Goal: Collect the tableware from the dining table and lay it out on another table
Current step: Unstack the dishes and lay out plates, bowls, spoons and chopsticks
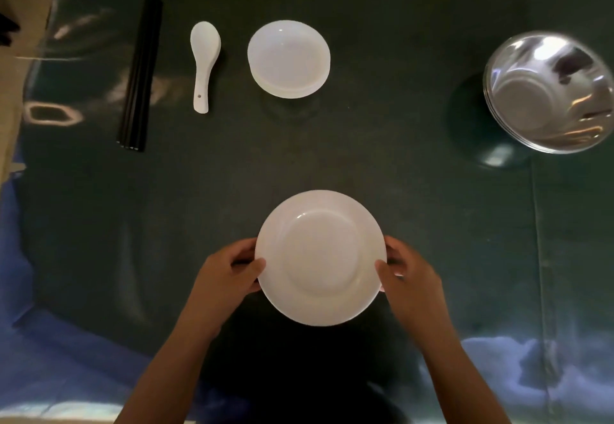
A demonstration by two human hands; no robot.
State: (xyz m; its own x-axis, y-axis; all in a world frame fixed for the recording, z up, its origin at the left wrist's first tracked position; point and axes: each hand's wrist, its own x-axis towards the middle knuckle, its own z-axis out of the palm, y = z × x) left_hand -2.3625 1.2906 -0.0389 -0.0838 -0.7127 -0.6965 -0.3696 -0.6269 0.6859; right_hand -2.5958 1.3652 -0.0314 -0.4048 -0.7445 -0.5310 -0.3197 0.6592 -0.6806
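A white plate (320, 257) is gripped at opposite rims by the left hand (229, 270) and right hand (410, 274), just above the dark table (398, 191). Beyond the grip are seen stacked saucers (288, 58), a spoon (203, 64) and chopsticks (141, 71); steel bowls (548, 91) lie far right. No writing is legible.

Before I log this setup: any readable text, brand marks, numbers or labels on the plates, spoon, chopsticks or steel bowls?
None readable. The white plate held by the left hand and right hand, the small dishes, white spoon, black chopsticks and steel bowls all show plain surfaces.
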